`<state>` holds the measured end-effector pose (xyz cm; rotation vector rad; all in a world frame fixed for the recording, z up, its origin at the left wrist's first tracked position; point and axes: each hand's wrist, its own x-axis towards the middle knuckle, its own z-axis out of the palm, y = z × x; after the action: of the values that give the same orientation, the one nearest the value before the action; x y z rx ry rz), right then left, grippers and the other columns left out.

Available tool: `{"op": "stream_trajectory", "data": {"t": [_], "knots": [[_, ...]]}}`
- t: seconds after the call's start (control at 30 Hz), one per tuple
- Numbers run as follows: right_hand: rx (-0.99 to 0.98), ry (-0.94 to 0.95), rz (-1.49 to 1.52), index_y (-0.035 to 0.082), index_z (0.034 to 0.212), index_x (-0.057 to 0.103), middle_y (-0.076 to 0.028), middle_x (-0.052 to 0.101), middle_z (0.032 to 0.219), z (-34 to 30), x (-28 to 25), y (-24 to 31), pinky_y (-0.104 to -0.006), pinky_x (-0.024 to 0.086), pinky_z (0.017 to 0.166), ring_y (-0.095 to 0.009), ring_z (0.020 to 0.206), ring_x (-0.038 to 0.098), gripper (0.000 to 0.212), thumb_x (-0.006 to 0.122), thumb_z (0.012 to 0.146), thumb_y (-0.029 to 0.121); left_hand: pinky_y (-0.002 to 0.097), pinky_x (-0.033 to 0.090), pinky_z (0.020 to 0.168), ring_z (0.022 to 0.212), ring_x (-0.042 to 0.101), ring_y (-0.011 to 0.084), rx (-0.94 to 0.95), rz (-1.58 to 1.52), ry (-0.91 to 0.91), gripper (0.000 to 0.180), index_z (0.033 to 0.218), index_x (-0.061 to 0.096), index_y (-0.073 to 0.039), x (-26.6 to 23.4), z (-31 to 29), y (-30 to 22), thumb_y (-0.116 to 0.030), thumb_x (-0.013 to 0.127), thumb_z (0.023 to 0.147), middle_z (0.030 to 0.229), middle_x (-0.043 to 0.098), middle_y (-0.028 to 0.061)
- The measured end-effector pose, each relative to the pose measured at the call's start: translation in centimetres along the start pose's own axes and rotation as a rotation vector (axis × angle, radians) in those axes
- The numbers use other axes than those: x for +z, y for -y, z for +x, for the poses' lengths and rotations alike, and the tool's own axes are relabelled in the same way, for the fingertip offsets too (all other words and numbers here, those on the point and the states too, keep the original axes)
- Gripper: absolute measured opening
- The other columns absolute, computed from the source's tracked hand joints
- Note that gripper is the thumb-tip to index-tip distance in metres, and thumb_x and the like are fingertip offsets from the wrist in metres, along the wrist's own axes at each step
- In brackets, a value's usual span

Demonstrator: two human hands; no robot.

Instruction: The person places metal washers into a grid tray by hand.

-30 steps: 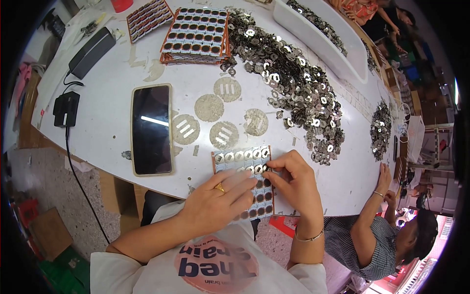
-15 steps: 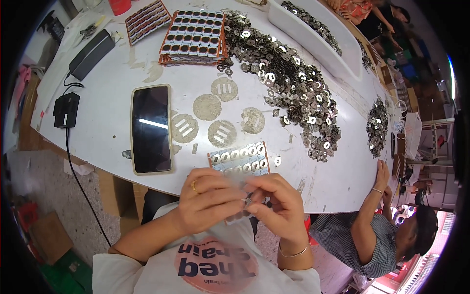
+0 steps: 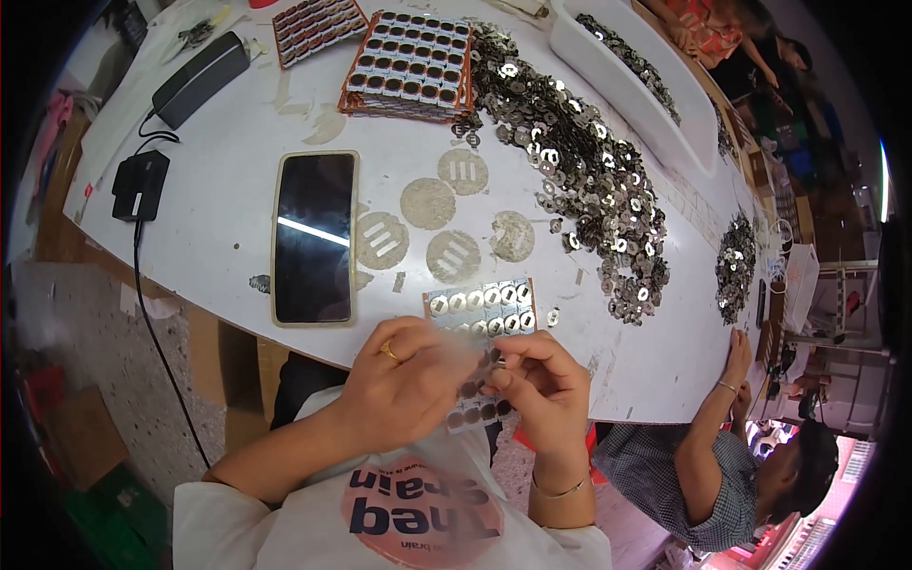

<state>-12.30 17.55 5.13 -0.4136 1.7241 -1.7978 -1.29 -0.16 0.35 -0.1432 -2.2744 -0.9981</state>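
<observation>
Near the table's front edge lies a panel (image 3: 483,326) with rows of small parts. Its far rows carry shiny metal pieces, while dark round spots show in the rows nearest me. Over the panel's left side hovers my left hand (image 3: 404,385), with a ring on it; motion smears its fingers, so what they hold cannot be seen. My right hand (image 3: 543,380) is closed in a pinch above the panel's right side, a small metal disc (image 3: 500,362) between thumb and forefinger. Both hands hide the panel's middle rows.
A phone (image 3: 314,237) lies left of the panel, beside several round patterned marks. Farther off are stacked panels (image 3: 408,62), a heap of metal discs (image 3: 589,157) and a white bin (image 3: 698,133). A black adapter (image 3: 142,185) sits left; a co-worker (image 3: 708,465) is at right.
My left fingers have drawn back from my right fingertips and blurred. The right hand keeps its pinch. The whole view has shifted slightly, with the tabletop things appearing farther right.
</observation>
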Motion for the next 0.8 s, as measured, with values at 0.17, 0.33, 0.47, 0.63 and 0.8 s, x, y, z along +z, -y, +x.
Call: {"op": "stream_trajectory", "data": {"t": [0.17,0.33,0.47,0.63,0.8], "knots": [[0.203,0.017,0.034,-0.005,0.113,0.072,-0.007,0.072,0.095,0.6,-0.3,0.5,-0.0255,0.06,0.066,-0.011,0.072,0.068,0.019,0.07,0.095,-0.01,0.0564,0.04,0.117,0.133,0.058,0.0329,-0.178,0.188,0.222,0.068,0.135,0.061,-0.002,-1.4,0.5,-1.2,-0.039,0.085,0.084,0.133,0.068,0.0127],[0.191,0.129,-0.325,-0.004,0.106,0.073,-0.006,0.073,0.092,1.1,0.9,0.4,-0.0228,0.056,0.061,-0.008,0.071,0.068,0.013,0.071,0.094,-0.008,0.0565,0.028,0.126,0.145,0.051,0.0309,-0.192,0.156,0.206,0.094,0.155,0.051,-0.007,-0.3,0.2,-0.4,-0.048,0.086,0.078,0.147,0.061,0.0095],[-0.059,0.17,-0.661,-0.001,0.101,0.075,-0.003,0.073,0.092,1.5,1.1,-0.2,-0.0225,0.052,0.06,-0.006,0.071,0.065,0.01,0.072,0.093,-0.006,0.0558,0.025,0.128,0.145,0.052,0.0281,-0.219,0.149,0.262,0.101,0.16,0.047,-0.011,-0.6,0.6,-0.3,-0.048,0.088,0.075,0.151,0.059,0.0066],[-0.094,0.188,-0.69,0.0,0.1,0.075,-0.003,0.072,0.09,1.7,1.3,0.1,-0.0237,0.049,0.059,-0.006,0.069,0.063,0.01,0.074,0.092,-0.005,0.0549,0.024,0.129,0.144,0.053,0.0271,-0.229,0.139,0.261,0.104,0.162,0.045,-0.012,-0.6,0.5,-0.1,-0.047,0.088,0.073,0.152,0.058,0.0058],[-0.126,0.196,-0.776,0.005,0.102,0.073,-0.012,0.067,0.093,2.1,1.5,0.4,-0.0381,0.056,0.073,-0.029,0.083,0.069,0.014,0.078,0.089,0.006,0.0548,0.024,0.129,0.144,0.054,0.0265,-0.233,0.141,0.28,0.104,0.162,0.045,-0.011,-0.8,0.6,-0.1,-0.048,0.087,0.074,0.152,0.059,0.0053]]}}
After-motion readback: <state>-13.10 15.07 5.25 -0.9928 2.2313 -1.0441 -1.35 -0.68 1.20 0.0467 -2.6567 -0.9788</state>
